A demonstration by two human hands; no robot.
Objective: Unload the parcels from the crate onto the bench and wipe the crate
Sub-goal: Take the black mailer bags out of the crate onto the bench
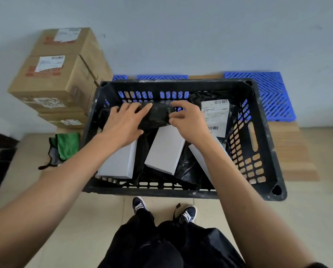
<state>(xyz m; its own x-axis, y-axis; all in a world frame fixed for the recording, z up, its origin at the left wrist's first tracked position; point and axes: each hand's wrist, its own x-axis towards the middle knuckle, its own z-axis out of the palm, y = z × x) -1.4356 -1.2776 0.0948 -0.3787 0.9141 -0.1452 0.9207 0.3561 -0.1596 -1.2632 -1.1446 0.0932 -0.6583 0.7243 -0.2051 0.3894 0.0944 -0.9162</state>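
A black slotted plastic crate (258,144) stands on a low wooden bench (293,151). Inside lie white boxes (164,149), one of them (119,161) at the left, and black plastic-wrapped parcels, one bearing a white shipping label (216,115) at the right. Both my hands are in the crate at its far side on one black wrapped parcel (158,115). My left hand (123,122) lies over its left end with fingers curved round it. My right hand (187,118) pinches its right end. A green cloth (68,145) lies left of the crate.
Stacked cardboard boxes (61,74) stand at the left against the pale wall. Blue plastic grid panels (268,93) lie behind and right of the crate. My feet in dark sneakers (187,213) stand on the tiled floor just before the crate.
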